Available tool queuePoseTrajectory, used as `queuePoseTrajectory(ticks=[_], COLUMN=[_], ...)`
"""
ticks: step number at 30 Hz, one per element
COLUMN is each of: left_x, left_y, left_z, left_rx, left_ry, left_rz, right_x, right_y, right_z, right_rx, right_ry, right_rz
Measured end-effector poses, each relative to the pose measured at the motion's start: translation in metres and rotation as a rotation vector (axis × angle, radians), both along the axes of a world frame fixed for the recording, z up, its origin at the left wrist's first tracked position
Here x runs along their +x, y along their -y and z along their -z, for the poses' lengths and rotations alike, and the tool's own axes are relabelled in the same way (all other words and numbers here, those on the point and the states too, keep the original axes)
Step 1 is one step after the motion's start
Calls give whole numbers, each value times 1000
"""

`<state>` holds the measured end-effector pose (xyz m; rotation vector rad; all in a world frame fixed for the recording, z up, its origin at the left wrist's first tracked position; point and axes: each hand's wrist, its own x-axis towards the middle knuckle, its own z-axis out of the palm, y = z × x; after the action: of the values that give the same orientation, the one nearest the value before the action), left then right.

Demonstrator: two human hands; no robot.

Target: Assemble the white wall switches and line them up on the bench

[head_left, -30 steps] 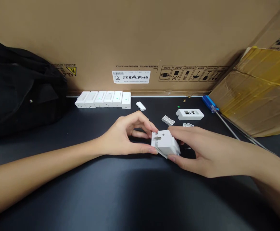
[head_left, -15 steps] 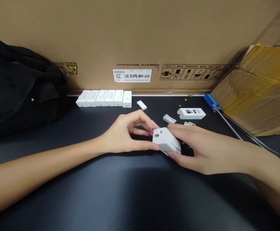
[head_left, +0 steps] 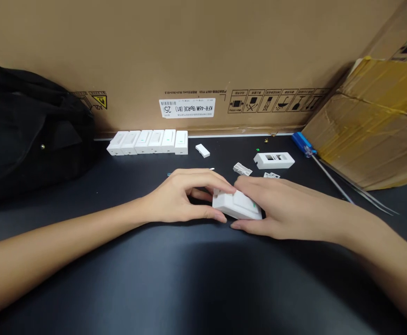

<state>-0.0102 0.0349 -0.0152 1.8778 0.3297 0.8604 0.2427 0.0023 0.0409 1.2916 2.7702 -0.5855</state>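
My left hand (head_left: 179, 196) and my right hand (head_left: 287, 208) grip a white plastic wall switch (head_left: 238, 206) from either side, just above or resting on the dark table. Its rocker face points up, with a small green mark near the right edge. My right fingers lie over its top, and my left fingertips press its left end. Behind the hands, several similar white switches (head_left: 147, 142) stand in a row, with a small white rocker piece (head_left: 202, 150) just beyond them.
A white switch frame (head_left: 274, 160), a small bracket (head_left: 242, 169) and a blue-handled screwdriver (head_left: 303, 144) lie on the dark table (head_left: 189, 284). A cardboard box (head_left: 189, 60) forms the back wall. A black bag (head_left: 25, 125) is at left, taped cardboard (head_left: 374, 121) at right.
The switch has turned over from showing its holed back to showing its rocker face up. It now sits lower, and my right hand has moved over its top.
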Motion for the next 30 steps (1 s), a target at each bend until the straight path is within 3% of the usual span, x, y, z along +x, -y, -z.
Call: queuePoseTrajectory(ticks=[5, 9, 15, 30], left_x=[1, 0, -1, -1], left_y=[-6, -12, -12, -8], left_z=[0, -2, -3, -9], left_rx=[-327, -390, -541, -540], left_ry=[103, 138, 149, 4], left_rz=[-128, -187, -145, -145], right_x=[9, 10, 7, 7], right_y=[-3, -2, 0, 0], right_z=[-5, -8, -4, -12], right_rx=[129, 253, 405, 364], right_ry=[-55, -73, -10, -22], right_rz=[25, 94, 74, 125])
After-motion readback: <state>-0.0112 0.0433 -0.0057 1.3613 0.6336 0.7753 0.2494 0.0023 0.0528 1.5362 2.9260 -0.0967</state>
